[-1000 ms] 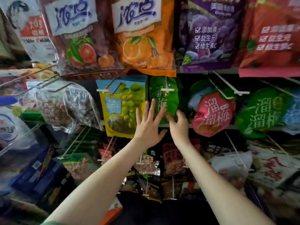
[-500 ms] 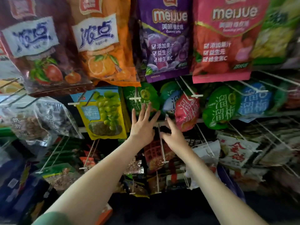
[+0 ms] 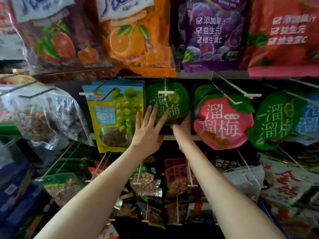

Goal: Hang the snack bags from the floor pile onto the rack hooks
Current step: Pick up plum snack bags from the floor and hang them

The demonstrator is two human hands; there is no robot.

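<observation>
Both hands moved up to the green bag (image 3: 174, 100) at 12 o'clock. The left hand (image 3: 148, 133) touches it with wide fingers, and the right hand (image 3: 183, 130) holds its bottom. It looks hung now.

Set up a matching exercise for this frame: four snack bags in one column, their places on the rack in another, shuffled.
Bags:
1. centre green round bag
2. pink round bag
3. yellow grape bag
4. purple bag

Places:
a. top row
b. just right of the right hand
c. just left of the left hand
d. touched by both hands

Pairs: 1-d, 2-b, 3-c, 4-a.
</observation>
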